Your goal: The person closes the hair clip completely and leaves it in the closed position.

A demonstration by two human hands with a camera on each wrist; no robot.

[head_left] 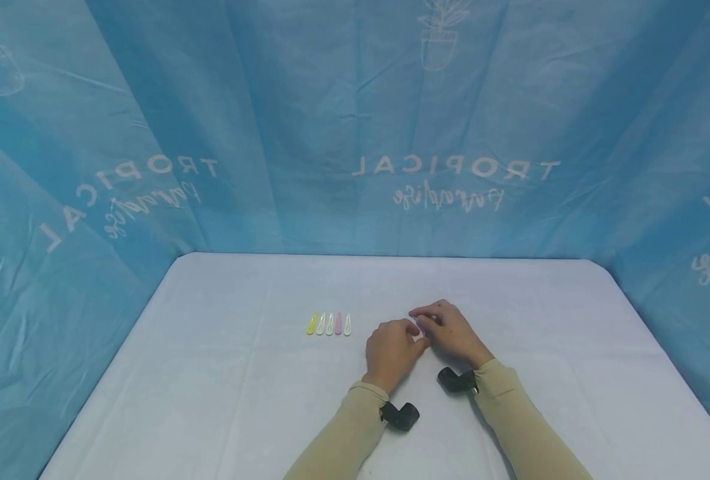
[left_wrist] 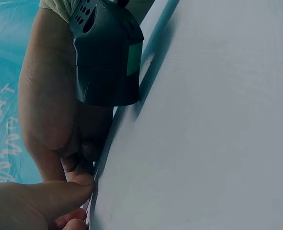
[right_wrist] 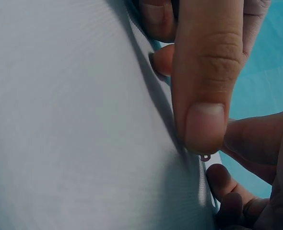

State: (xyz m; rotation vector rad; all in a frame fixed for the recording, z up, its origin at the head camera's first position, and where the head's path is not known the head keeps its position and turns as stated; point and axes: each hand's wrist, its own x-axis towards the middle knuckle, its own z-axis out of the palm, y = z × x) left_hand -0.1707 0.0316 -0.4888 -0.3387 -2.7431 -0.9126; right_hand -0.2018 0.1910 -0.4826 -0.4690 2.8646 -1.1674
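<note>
On the white table, in the head view, five hair clips would be too exact to tell, so I see several snap hair clips [head_left: 329,325] in a row, yellow, white and pink. To their right, my left hand [head_left: 389,352] and right hand [head_left: 451,333] meet, fingers curled toward each other. A small hair clip sits between their fingertips, mostly covered; its purplish looped end [right_wrist: 205,157] pokes out below my right thumb [right_wrist: 206,127] in the right wrist view. My right hand pinches it, and my left thumb [left_wrist: 67,196] and fingers close round its other part.
A white cloth covers the table [head_left: 211,400]. Blue printed curtains [head_left: 307,133] hang behind it and at both sides. Each wrist carries a black camera [head_left: 400,417], and these stand close to each other above the tabletop.
</note>
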